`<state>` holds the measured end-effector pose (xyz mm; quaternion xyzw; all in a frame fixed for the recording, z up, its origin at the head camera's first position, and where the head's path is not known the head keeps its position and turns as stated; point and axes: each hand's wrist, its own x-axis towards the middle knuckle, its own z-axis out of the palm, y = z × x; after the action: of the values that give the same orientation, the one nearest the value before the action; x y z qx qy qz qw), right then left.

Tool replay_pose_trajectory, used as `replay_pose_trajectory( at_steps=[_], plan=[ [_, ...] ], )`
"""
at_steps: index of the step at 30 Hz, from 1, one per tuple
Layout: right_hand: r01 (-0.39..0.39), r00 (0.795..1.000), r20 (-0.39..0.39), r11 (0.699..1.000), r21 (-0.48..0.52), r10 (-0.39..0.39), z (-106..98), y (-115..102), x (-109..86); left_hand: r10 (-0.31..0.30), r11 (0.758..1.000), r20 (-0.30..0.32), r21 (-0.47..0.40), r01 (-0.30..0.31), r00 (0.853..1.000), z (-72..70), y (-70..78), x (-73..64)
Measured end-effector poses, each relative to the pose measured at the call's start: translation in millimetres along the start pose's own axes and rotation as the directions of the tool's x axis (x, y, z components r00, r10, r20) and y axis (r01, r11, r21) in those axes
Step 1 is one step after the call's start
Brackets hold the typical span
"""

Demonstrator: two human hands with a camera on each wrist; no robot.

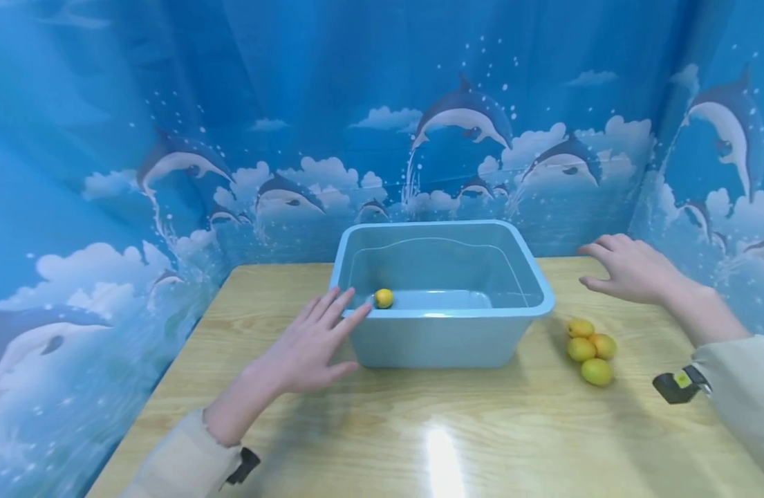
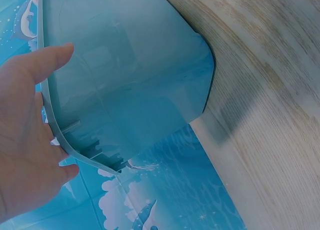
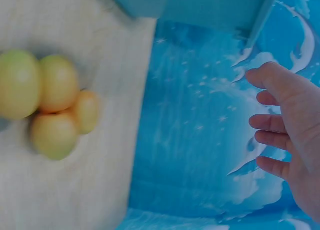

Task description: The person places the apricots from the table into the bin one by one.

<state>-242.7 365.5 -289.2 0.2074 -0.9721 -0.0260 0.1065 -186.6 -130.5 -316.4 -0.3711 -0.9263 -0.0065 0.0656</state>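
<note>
I see L hand (image 1: 310, 342) at bin (image 1: 438, 342), L front corner, fingers spread, grasping nothing; rim contact I can't tell. R hand (image 1: 637, 270) hovers nr 4 fruits (image 1: 583, 350) bunched on table (image 1: 512, 429), R of bin; also released, fingers loose. Lone fruit (image 1: 384, 299) sits in bin, L side.

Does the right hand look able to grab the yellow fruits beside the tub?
Probably yes: the right hand is empty and near the four yellow fruits, which sit uncovered on the table, with nothing seen in between.
</note>
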Motion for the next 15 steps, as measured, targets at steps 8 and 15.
replay_pose_trajectory(
  at_steps=[8,15],
  plan=[
    [0.027,0.999,-0.023,1.000,0.006,-0.027,26.7,12.8,-29.3,-0.001,1.000,0.005,0.009,0.001,1.000,-1.0,0.7,0.4],
    [0.048,0.997,-0.054,0.999,0.022,-0.046,52.2,18.2,-53.3,-0.006,1.000,0.001,0.002,0.006,1.000,-0.5,1.8,0.6]
  ],
)
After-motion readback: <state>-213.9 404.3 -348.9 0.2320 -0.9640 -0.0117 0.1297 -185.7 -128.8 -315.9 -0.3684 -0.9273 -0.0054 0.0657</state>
